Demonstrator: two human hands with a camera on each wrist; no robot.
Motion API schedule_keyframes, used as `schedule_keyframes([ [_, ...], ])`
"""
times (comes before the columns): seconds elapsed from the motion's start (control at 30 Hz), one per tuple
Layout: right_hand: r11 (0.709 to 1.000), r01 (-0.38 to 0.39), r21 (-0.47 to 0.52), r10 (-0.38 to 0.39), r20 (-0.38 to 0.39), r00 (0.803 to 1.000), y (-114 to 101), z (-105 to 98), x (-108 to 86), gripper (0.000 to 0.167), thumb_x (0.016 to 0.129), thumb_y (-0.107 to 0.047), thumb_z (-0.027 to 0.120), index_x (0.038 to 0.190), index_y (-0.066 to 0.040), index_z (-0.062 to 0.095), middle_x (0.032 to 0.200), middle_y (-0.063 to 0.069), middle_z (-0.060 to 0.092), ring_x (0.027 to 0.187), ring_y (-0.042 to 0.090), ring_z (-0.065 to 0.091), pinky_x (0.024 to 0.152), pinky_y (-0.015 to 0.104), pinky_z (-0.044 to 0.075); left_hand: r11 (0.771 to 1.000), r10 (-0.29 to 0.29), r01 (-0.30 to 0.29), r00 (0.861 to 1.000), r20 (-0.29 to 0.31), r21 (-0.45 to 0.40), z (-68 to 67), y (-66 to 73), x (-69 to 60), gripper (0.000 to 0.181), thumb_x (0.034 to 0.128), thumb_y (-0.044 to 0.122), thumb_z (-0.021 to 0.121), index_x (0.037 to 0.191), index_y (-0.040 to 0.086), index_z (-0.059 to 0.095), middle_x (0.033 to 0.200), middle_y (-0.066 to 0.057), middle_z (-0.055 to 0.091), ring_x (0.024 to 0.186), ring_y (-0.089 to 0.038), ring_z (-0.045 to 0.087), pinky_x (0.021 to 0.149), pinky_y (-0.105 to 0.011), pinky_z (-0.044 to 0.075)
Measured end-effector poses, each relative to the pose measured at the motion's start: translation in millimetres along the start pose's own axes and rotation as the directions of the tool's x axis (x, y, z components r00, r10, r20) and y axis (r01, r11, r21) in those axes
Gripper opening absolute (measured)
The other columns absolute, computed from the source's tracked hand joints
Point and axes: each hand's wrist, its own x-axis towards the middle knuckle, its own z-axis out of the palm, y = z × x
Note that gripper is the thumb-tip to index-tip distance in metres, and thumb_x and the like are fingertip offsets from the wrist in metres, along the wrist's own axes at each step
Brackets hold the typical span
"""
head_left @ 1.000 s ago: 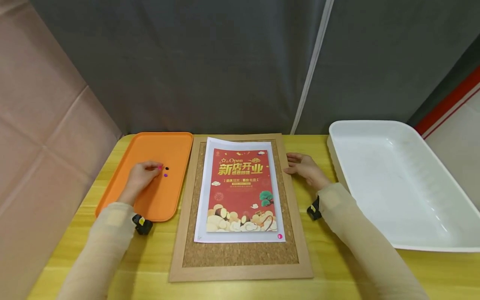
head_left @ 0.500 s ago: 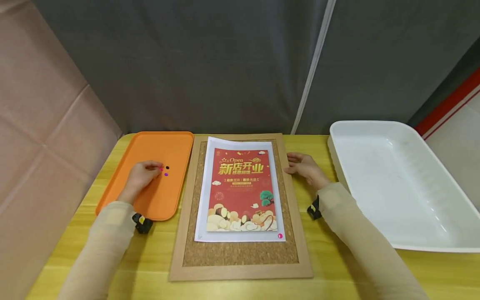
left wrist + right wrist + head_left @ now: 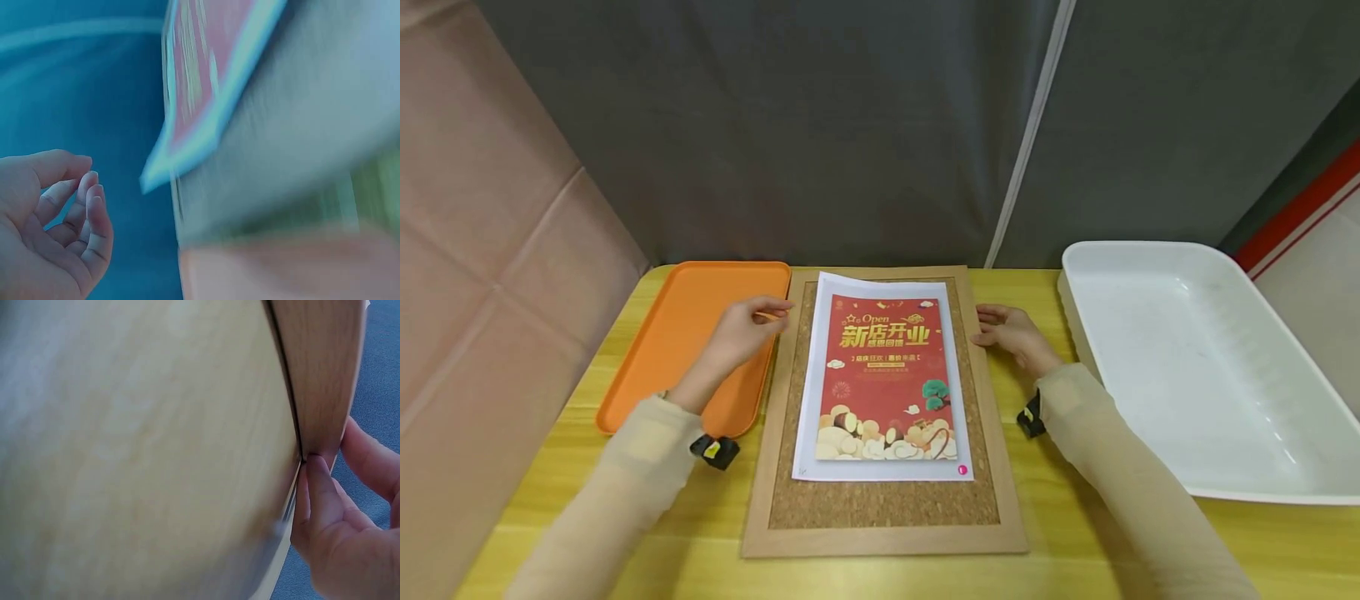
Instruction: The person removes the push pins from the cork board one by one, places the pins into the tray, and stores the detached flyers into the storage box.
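A framed corkboard [image 3: 887,508] lies on the table, bearing a white sheet with a red poster [image 3: 891,383]. A pink pushpin [image 3: 962,470] sits at the sheet's lower right corner; the upper left corner curls up. My left hand [image 3: 748,329] hovers between the tray and the board's left edge, thumb and fingertips drawn together in a pinch. The small pink pushpin seen at those fingertips earlier is hidden now. With thumb and fingers on either side of the frame, my right hand [image 3: 350,519] grips the board's right edge.
An orange tray [image 3: 700,287] lies left of the board, partly behind my left hand and forearm. To the right stands a deep white tub [image 3: 1150,246]. A grey curtain [image 3: 820,133] hangs along the table's back edge.
My left hand has left the tray's pins, moving right and slightly away toward the board's left edge. The pins on the tray are now out of sight. My right hand stays put.
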Motion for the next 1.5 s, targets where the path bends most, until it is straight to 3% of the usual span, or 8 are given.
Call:
schedule_keyframes([
  [0.2,1.000,-0.010,0.003,0.010,0.006,1.000,0.6,-0.8,2.6,0.066,0.091,0.005,0.055,0.149,0.004,0.024,0.153,0.024,0.028,0.141,0.033,0.033,0.109,0.032,0.039,0.995,0.092,-0.086,0.987,0.132,-0.050,38.3,43.1,-11.3,0.031,0.0906,0.010,0.061,0.120,0.000,0.063,0.111,-0.018,0.066,0.092,-0.027,0.059,0.069,-0.024,0.050],
  [0.4,1.000,-0.012,-0.007,0.012,0.002,1.000,0.7,-1.1,5.3,0.065,0.091,0.006,0.054,0.149,0.004,0.024,0.153,0.023,0.029,0.141,0.032,0.033,0.112,0.036,0.036,0.979,0.201,-0.185,0.947,0.251,-0.086,72.5,67.4,-25.4,0.028,0.0882,0.008,0.064,0.116,0.002,0.066,0.104,-0.013,0.068,0.085,-0.020,0.059,0.070,-0.023,0.049],
  [0.53,1.000,-0.016,-0.015,0.016,0.002,1.000,0.4,-1.2,4.7,0.065,0.091,0.005,0.054,0.149,0.003,0.024,0.153,0.023,0.029,0.141,0.032,0.034,0.107,0.029,0.041,0.968,0.249,-0.222,0.909,0.334,-0.118,91.0,76.2,-33.7,0.026,0.0882,0.008,0.065,0.113,0.002,0.067,0.100,-0.010,0.069,0.083,-0.014,0.060,0.073,-0.021,0.049],
  [0.73,1.000,-0.020,-0.002,0.020,0.000,1.000,1.4,-2.0,4.9,0.065,0.091,0.005,0.055,0.148,0.004,0.025,0.153,0.023,0.030,0.141,0.032,0.035,0.085,0.011,0.049,0.965,0.260,-0.226,0.858,0.443,-0.130,116.4,85.9,-45.8,0.025,0.0875,0.008,0.066,0.111,0.002,0.067,0.095,-0.006,0.069,0.077,-0.008,0.056,0.065,-0.016,0.046],
  [1.0,1.000,-0.006,-0.012,0.006,-0.004,1.000,1.7,-2.5,3.3,0.065,0.090,0.006,0.055,0.148,0.005,0.025,0.153,0.025,0.029,0.141,0.034,0.033,0.076,0.006,0.046,0.931,0.356,-0.346,0.782,0.511,-0.118,143.9,93.5,-56.8,0.017,0.0861,0.006,0.065,0.102,0.003,0.070,0.086,-0.005,0.070,0.061,0.002,0.045,0.058,-0.012,0.038],
  [1.4,1.000,-0.016,-0.019,0.016,-0.006,1.000,0.6,-1.0,2.9,0.066,0.090,0.005,0.056,0.148,0.004,0.025,0.153,0.024,0.030,0.141,0.033,0.034,0.078,0.007,0.047,0.926,0.327,-0.376,0.747,0.579,-0.038,165.0,94.8,-64.7,0.016,0.0870,0.009,0.066,0.102,0.008,0.072,0.086,0.002,0.070,0.065,0.007,0.047,0.060,-0.009,0.039],
  [1.5,1.000,-0.010,-0.026,0.010,-0.006,1.000,0.1,-0.9,2.3,0.066,0.090,0.005,0.056,0.148,0.005,0.025,0.152,0.025,0.030,0.141,0.034,0.034,0.077,0.007,0.046,0.922,0.312,-0.387,0.747,0.587,0.003,166.9,95.0,-66.0,0.017,0.0865,0.012,0.067,0.103,0.011,0.072,0.087,0.005,0.070,0.068,0.008,0.050,0.060,-0.009,0.040],
])
